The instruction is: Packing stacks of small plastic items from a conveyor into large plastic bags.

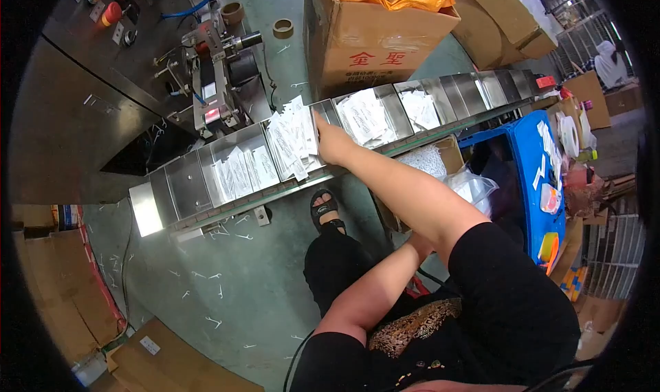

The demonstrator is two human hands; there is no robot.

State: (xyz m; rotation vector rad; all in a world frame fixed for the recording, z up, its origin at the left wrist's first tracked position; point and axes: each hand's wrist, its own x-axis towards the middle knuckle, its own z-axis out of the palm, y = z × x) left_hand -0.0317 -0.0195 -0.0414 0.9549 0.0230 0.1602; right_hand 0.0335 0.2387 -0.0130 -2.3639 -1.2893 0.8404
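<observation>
My right hand (333, 143) reaches to a long row of metal compartments (185, 186). Its fingers are curled at the right side of a heaped pile of small white plastic floss picks (292, 136), which rises above the compartment's rim. Part of the fingers is hidden behind the pile and the metal wall. Flatter heaps of the same picks lie in compartments to the left and right of it. My left forearm (375, 282) passes beneath my right arm, which hides the left hand.
Behind the row stand a tall carton (385, 45) with an orange bag and a machine (216, 75). To the right are a blue crate (540, 179) and a carton of white picks (426, 159). Loose picks are scattered on the green floor (206, 254). Flattened cardboard (172, 357) lies at lower left.
</observation>
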